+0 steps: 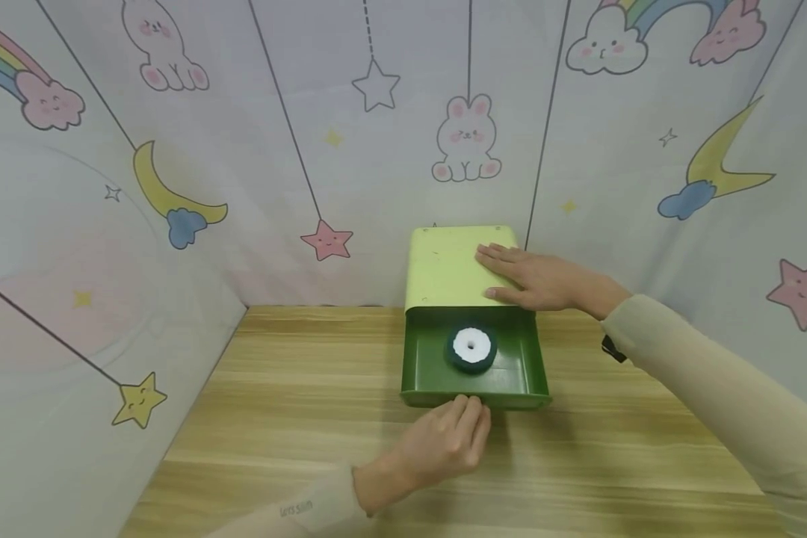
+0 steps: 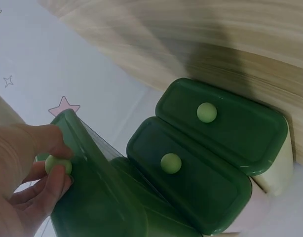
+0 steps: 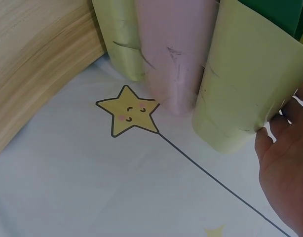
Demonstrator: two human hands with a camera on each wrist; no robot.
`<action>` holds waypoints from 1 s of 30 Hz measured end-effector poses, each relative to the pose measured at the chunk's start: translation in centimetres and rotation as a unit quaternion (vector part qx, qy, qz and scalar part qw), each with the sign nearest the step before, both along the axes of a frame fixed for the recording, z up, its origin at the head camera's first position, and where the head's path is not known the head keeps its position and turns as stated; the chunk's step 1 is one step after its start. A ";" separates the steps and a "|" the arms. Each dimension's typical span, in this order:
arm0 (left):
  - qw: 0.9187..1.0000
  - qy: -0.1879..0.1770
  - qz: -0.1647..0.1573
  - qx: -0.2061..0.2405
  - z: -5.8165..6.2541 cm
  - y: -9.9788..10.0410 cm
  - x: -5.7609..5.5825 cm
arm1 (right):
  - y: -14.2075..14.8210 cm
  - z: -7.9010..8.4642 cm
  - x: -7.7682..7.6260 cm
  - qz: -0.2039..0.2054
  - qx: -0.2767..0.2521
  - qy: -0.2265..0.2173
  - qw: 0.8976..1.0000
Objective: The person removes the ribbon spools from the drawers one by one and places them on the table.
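A small drawer cabinet (image 1: 444, 265) with a pale yellow-green top stands against the patterned backdrop. Its dark green top drawer (image 1: 518, 359) is pulled out. Inside lies a round roll (image 1: 471, 345), white in the middle with a dark outer ring; its exact kind is unclear. My left hand (image 1: 447, 441) is at the drawer's front, and in the left wrist view its thumb and fingers pinch the round light green knob (image 2: 57, 165). Flat on the cabinet's top, towards its right side, rests my right hand (image 1: 545, 280) with the fingers extended.
Below the pulled-out drawer are two closed drawers, the middle one (image 2: 191, 185) and the bottom one (image 2: 225, 131), each with a round knob. The cabinet stands on a wood-grain table (image 1: 296, 373). A fabric backdrop (image 1: 390, 172) printed with stars and rabbits rises behind and at both sides.
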State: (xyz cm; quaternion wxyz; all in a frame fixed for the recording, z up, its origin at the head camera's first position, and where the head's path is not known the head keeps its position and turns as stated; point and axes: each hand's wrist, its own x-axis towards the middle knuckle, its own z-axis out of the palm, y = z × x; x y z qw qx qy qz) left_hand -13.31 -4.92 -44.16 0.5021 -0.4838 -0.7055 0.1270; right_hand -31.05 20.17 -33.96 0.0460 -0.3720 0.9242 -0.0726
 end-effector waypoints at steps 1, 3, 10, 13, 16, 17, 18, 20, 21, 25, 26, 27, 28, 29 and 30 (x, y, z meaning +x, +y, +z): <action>1.000 -0.002 0.000 0.002 -0.2 0.1 0.0 | 0.0 0.0 0.0 0.000 0.000 0.001 1.000; 1.000 -0.006 0.000 0.005 -0.4 0.2 0.1 | 0.1 0.0 0.0 0.000 -0.001 0.001 1.000; 1.000 -0.018 0.004 0.012 -0.6 0.4 0.2 | 0.3 0.0 0.1 -0.006 0.004 -0.001 1.000; 1.000 -0.022 0.006 0.017 -0.5 0.3 0.3 | 0.4 -0.1 0.2 -0.007 0.006 -0.001 1.000; 0.999 -0.036 0.013 0.024 -0.2 0.3 0.5 | 0.5 -0.1 0.3 -0.008 0.005 -0.001 1.000; 0.998 -0.045 0.015 0.028 -0.1 0.3 0.6 | 0.5 -0.1 0.3 -0.008 0.004 -0.002 1.000; 0.998 -0.055 0.016 0.031 0.0 0.2 0.7 | 0.5 -0.1 0.3 -0.008 0.002 -0.002 1.000; 0.996 -0.080 0.012 0.043 0.4 0.2 0.8 | 0.5 -0.1 0.4 -0.008 0.001 -0.003 1.000; 0.994 -0.093 0.008 0.050 0.6 0.2 0.9 | 0.5 -0.1 0.4 -0.008 0.000 -0.003 1.000; 0.986 -0.146 -0.007 0.079 2.0 0.0 1.1 | 0.4 -0.1 0.3 -0.006 -0.004 -0.004 1.000; 0.984 -0.158 -0.008 0.084 2.5 -0.2 1.1 | 0.3 -0.1 0.3 -0.006 -0.005 -0.004 1.000; 0.981 -0.172 -0.008 0.086 3.0 -0.3 1.0 | 0.3 -0.1 0.2 -0.005 -0.007 -0.004 1.000; 0.978 -0.187 -0.008 0.087 3.5 -0.5 0.9 | 0.2 -0.1 0.2 -0.005 -0.007 -0.004 1.000; 0.975 -0.203 -0.008 0.086 4.1 -0.7 0.8 | 0.1 -0.1 0.1 -0.004 -0.007 -0.005 1.000; 0.973 -0.216 -0.008 0.085 4.7 -1.0 0.7 | 0.1 -0.1 0.1 -0.004 -0.006 -0.003 1.000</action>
